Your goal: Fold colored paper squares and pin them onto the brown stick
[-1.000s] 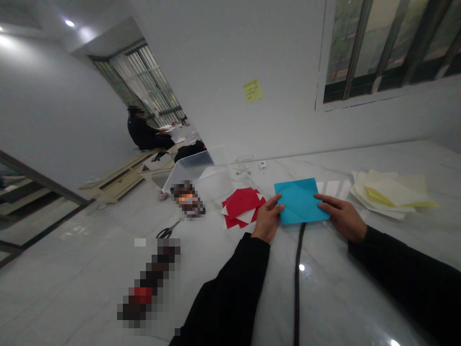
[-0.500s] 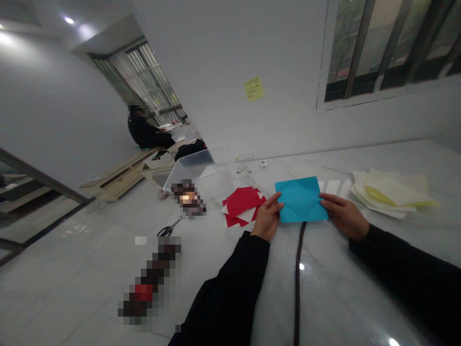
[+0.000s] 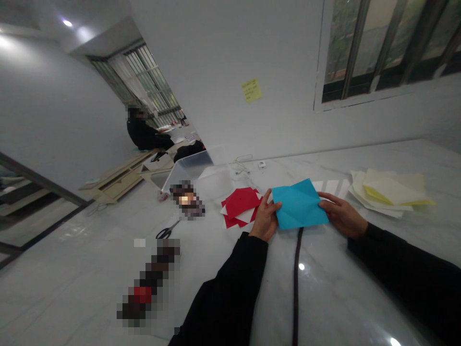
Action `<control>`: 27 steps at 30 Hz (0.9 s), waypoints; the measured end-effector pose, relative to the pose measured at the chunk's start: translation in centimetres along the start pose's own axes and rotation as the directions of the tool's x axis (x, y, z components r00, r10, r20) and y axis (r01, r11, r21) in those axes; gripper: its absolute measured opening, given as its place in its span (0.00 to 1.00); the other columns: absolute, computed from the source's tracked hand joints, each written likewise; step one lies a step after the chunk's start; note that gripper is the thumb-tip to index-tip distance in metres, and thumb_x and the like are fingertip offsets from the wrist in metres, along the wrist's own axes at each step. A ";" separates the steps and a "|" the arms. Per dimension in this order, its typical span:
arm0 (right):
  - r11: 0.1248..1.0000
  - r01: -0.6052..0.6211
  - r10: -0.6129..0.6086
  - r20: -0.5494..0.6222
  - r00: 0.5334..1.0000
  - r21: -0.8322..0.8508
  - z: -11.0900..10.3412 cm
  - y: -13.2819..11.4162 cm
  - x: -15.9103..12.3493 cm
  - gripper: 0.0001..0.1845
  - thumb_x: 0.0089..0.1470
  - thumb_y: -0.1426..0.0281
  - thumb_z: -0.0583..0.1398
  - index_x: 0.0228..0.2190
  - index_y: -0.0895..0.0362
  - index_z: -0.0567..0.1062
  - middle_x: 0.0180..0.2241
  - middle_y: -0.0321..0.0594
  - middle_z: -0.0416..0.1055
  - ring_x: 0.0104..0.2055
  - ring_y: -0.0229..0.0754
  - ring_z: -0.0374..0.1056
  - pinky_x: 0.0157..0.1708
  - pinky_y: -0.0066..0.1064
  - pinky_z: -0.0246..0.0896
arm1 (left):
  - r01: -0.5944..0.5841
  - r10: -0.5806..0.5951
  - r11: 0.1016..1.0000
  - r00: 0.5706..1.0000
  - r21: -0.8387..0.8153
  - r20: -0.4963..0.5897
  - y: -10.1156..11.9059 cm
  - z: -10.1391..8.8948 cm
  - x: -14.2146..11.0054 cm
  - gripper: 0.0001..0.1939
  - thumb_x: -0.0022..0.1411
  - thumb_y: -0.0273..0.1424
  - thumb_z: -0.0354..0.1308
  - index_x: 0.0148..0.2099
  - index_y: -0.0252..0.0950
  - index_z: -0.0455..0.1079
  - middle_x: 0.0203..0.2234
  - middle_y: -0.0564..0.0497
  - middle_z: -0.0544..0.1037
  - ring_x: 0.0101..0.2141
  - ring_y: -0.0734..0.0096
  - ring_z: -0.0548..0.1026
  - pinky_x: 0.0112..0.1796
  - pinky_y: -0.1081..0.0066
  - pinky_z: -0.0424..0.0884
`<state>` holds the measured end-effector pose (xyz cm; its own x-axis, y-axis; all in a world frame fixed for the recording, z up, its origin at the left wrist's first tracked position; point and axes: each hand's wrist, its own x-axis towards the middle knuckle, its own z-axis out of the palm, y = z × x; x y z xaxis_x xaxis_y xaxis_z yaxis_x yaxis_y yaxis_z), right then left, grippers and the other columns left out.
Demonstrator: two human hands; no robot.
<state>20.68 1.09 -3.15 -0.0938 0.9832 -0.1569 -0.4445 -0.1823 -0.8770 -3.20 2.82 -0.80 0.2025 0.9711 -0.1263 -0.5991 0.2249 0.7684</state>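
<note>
- While a creased blue paper square is held, it is clamped by left hand and right hand fingers.
- Red sheets are stacked at 9 o'clock, cream sheets at 3 o'clock.

the square sheet of thin turquoise origami paper i'm holding sits nearly flat, turned slightly askew, with faint diagonal fold creases crossing its face.

dim, edge-bent view, with ceiling lights above and small glare spots on the glossy tabletop.
</note>
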 end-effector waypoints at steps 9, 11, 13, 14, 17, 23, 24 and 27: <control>0.997 -0.008 0.011 0.031 0.999 -0.078 -0.1 0.4 0.3 0.21 0.46 0.61 0.71 0.43 0.52 0.79 0.36 0.39 0.79 0.36 0.43 0.73 0.39 0.34 0.69 | 0.177 -0.202 0.976 0.954 0.129 0.223 -0.4 1.7 -1.3 0.23 0.60 0.27 0.60 0.58 0.31 0.70 0.50 0.39 0.78 0.52 0.52 0.75 0.55 0.53 0.68; 0.999 0.014 -0.013 0.019 1.000 -0.051 -0.1 0.4 0.4 0.19 0.47 0.59 0.70 0.41 0.52 0.79 0.38 0.40 0.78 0.38 0.44 0.72 0.41 0.35 0.69 | 0.105 -0.130 0.979 0.982 0.174 0.140 0.0 1.8 -1.1 0.21 0.62 0.27 0.56 0.57 0.32 0.71 0.48 0.40 0.79 0.51 0.51 0.75 0.55 0.50 0.69; 0.999 0.042 -0.042 0.023 0.999 -0.025 -0.1 0.3 0.4 0.18 0.48 0.58 0.69 0.39 0.52 0.80 0.35 0.39 0.76 0.37 0.42 0.71 0.40 0.33 0.69 | -0.043 0.041 0.956 0.999 0.290 0.011 1.5 1.7 -0.9 0.19 0.64 0.28 0.53 0.56 0.33 0.72 0.47 0.42 0.80 0.52 0.51 0.75 0.55 0.48 0.68; 0.999 0.048 -0.048 0.030 0.998 -0.015 -0.1 0.3 0.5 0.17 0.48 0.58 0.69 0.39 0.52 0.80 0.33 0.38 0.75 0.35 0.41 0.70 0.39 0.32 0.69 | -0.148 0.181 0.911 0.982 0.386 -0.051 2.8 1.8 -1.0 0.19 0.65 0.29 0.52 0.56 0.34 0.72 0.47 0.43 0.80 0.53 0.51 0.74 0.56 0.48 0.67; 0.999 0.034 -0.034 0.051 0.998 0.000 -0.1 0.3 0.5 0.17 0.47 0.58 0.70 0.38 0.53 0.80 0.28 0.37 0.72 0.31 0.38 0.67 0.35 0.30 0.68 | -0.462 0.752 0.458 0.657 0.759 -0.054 7.5 1.9 -1.8 0.19 0.68 0.34 0.51 0.58 0.37 0.71 0.53 0.46 0.77 0.59 0.56 0.69 0.61 0.52 0.61; 0.996 0.057 -0.051 0.071 0.996 -0.076 -0.1 0.7 0.4 0.20 0.47 0.56 0.70 0.39 0.55 0.80 0.30 0.37 0.74 0.31 0.36 0.67 0.35 0.28 0.66 | -0.329 0.682 -0.444 0.480 0.834 0.552 11.0 -0.5 -3.0 0.23 0.72 0.30 0.40 0.65 0.42 0.63 0.65 0.51 0.62 0.67 0.63 0.54 0.65 0.55 0.51; 0.993 0.063 -0.056 0.069 0.996 -0.104 -0.1 0.9 0.5 0.21 0.47 0.56 0.70 0.39 0.55 0.80 0.30 0.38 0.74 0.32 0.37 0.67 0.36 0.29 0.66 | -0.247 0.606 -0.508 0.579 0.826 0.546 10.2 -1.7 -2.9 0.24 0.72 0.30 0.40 0.65 0.44 0.63 0.67 0.52 0.60 0.68 0.61 0.51 0.65 0.52 0.48; 0.981 0.080 -0.070 0.066 0.995 -0.178 -0.1 1.2 0.6 0.22 0.46 0.55 0.70 0.39 0.56 0.80 0.31 0.39 0.75 0.32 0.38 0.68 0.37 0.31 0.66 | -0.049 0.396 -0.576 0.857 0.816 0.331 7.1 -5.7 -2.3 0.24 0.72 0.34 0.41 0.68 0.47 0.58 0.68 0.51 0.55 0.68 0.53 0.49 0.64 0.45 0.47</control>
<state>20.18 1.49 -4.32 -0.1209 0.9905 -0.0653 -0.2848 -0.0976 -0.9536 -12.33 2.67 1.34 0.1929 0.8944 0.4035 0.9673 -0.2424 0.0750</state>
